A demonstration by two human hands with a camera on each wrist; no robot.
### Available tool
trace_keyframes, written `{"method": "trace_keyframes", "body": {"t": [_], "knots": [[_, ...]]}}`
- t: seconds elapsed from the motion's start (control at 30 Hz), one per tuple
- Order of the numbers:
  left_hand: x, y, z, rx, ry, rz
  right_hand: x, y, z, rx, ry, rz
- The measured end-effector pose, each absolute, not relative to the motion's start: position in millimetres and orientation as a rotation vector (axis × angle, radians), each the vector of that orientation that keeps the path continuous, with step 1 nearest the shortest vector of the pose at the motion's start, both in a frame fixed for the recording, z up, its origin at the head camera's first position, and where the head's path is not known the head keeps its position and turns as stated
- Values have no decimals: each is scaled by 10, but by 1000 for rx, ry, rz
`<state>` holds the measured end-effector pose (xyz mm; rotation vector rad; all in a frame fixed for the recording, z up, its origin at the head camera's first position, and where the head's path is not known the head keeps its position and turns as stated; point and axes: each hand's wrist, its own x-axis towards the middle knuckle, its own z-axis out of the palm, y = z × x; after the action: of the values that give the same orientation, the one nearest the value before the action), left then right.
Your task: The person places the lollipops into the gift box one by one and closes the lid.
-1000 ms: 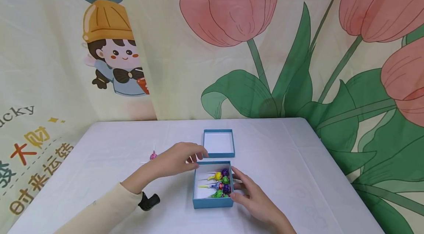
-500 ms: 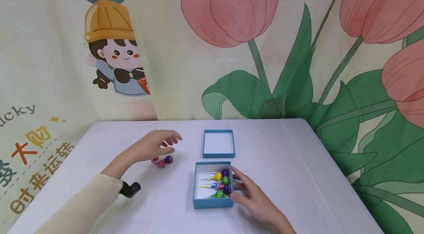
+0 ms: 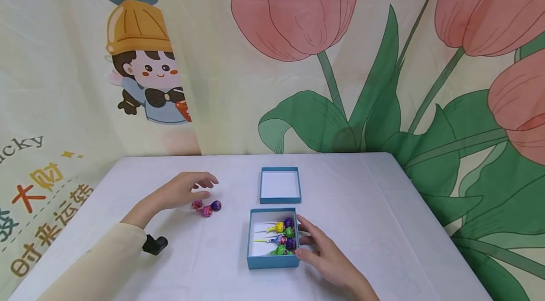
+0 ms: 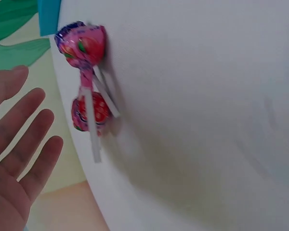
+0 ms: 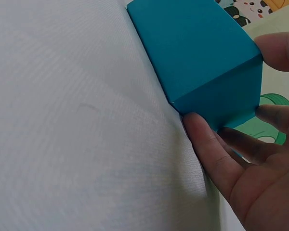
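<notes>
My left hand, fingers spread and slightly bent, hovers just above and behind a small group of lollipops with nothing in its grasp. Among them are a pink lollipop, a red-and-pink lollipop and a dark purple lollipop. To their right stands an uncovered blue box with a white inside. Several wrapped lollipops, yellow, green, blue and purple, lie in it with their sticks pointing left. My right hand rests its extended fingertips and thumb against the box's right wall.
Behind the box lies its blue lid, white inside facing up. A white cloth covers the table. At the back hangs a curtain printed with tulips and a cartoon figure. A black wrist device sits at the left sleeve.
My left hand has moved left from above the box to the loose lollipops, uncovering them. My right hand and the box have stayed in place.
</notes>
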<state>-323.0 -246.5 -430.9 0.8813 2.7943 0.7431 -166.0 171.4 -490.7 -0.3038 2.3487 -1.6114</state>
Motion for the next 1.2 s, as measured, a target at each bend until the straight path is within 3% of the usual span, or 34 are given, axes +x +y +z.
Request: {"method": "trace_keyframes", "body": {"t": [1.2], "knots": [[-3111, -2930, -4503, 927, 2804, 645, -1654, 1714, -4902, -325, 2348, -1625]]}}
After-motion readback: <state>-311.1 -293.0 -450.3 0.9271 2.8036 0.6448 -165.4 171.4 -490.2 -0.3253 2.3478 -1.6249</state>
